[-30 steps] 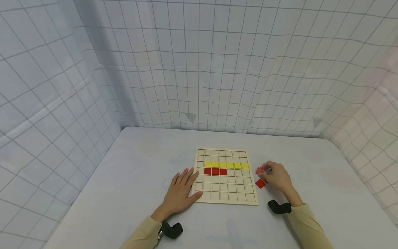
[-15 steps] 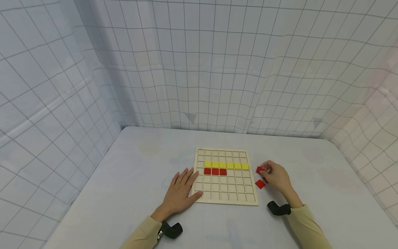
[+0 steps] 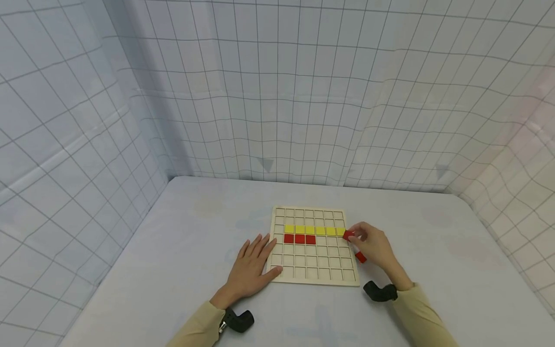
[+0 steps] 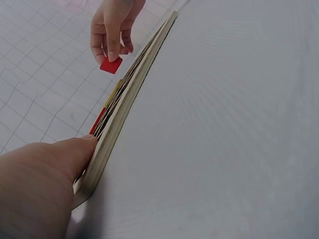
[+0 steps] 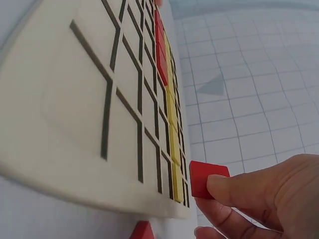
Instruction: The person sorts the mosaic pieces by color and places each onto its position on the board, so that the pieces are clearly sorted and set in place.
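Observation:
A cream wooden grid board [image 3: 318,273] lies on the table with a row of several yellow tiles [image 3: 320,231] and three red tiles [image 3: 300,239] in its cells. My left hand [image 3: 249,274] rests flat at the board's left edge, fingers spread, thumb over the lower left corner. Between thumb and fingers my right hand [image 3: 374,245] pinches a square red tile [image 5: 202,178], above the board's right edge by the end of the yellow row. Another red tile [image 3: 361,257] lies beside the board, partly hidden by that hand. A small red patch shows among its lower fingers in the left wrist view; I cannot tell what it is.
The board stands on a pale cloth-covered table [image 3: 208,212]. White grid-patterned curtains [image 3: 277,96] enclose the back and sides. A black wrist device [image 3: 380,291] sits at my right wrist, another black device [image 3: 239,321] at my left.
My right hand has moved left with the pinched red tile, from beside the board to over its right edge. The left hand has stayed in place.

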